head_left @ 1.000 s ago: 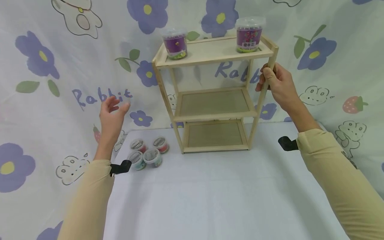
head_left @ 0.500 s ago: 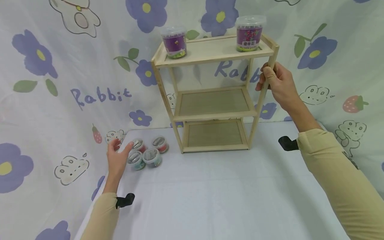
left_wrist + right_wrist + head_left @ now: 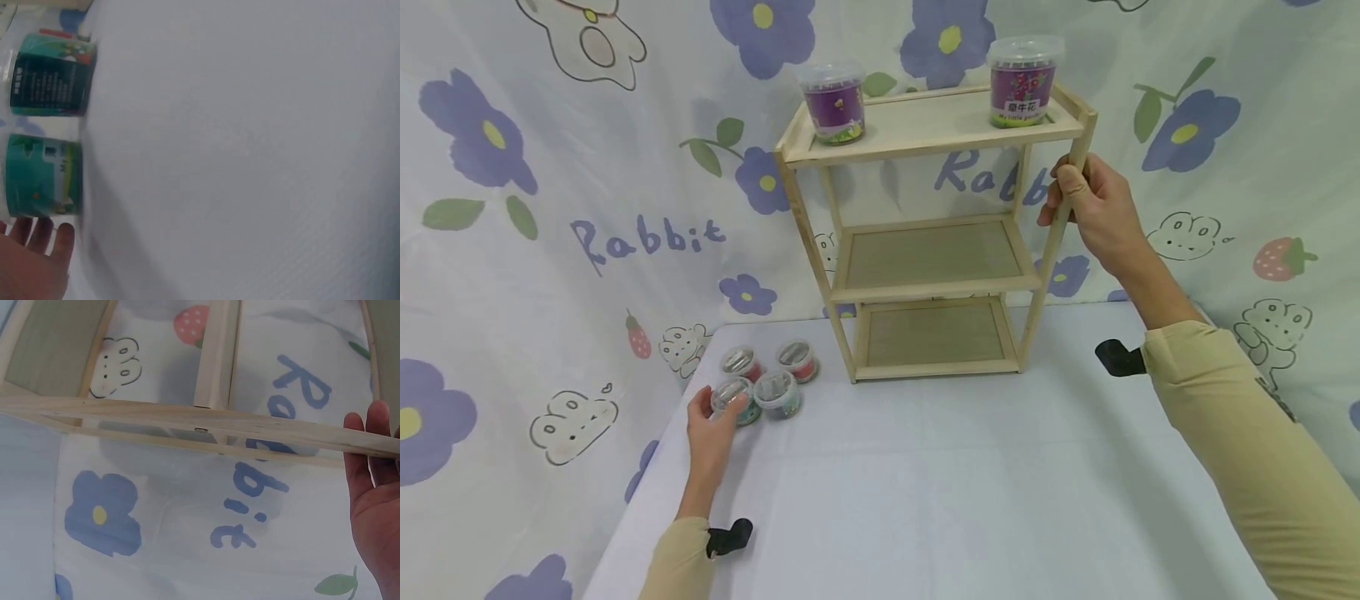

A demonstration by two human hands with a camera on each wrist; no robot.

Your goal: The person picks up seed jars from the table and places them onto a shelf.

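Observation:
My left hand (image 3: 713,410) lies on the white table by a cluster of several small lidded jars. Its fingertips (image 3: 44,232) touch the near-left teal jar (image 3: 735,400), seen in the left wrist view as the lower teal jar (image 3: 44,178); the fingers look nearly straight, not wrapped round it. A second teal jar (image 3: 778,393) sits just right of it. My right hand (image 3: 1075,196) grips the front right post (image 3: 187,419) of a three-tier wooden shelf (image 3: 925,289), just under the top tier.
Two purple tubs (image 3: 835,100) (image 3: 1025,82) stand on the shelf's top tier. Two red jars (image 3: 742,363) (image 3: 798,359) sit behind the teal ones. A flower-print cloth (image 3: 550,208) hangs close behind and to the left. The table edge (image 3: 647,492) runs beside my left forearm.
My left hand has come down from mid-air to the table and reached the near-left teal jar. The right hand has kept its grip on the shelf post.

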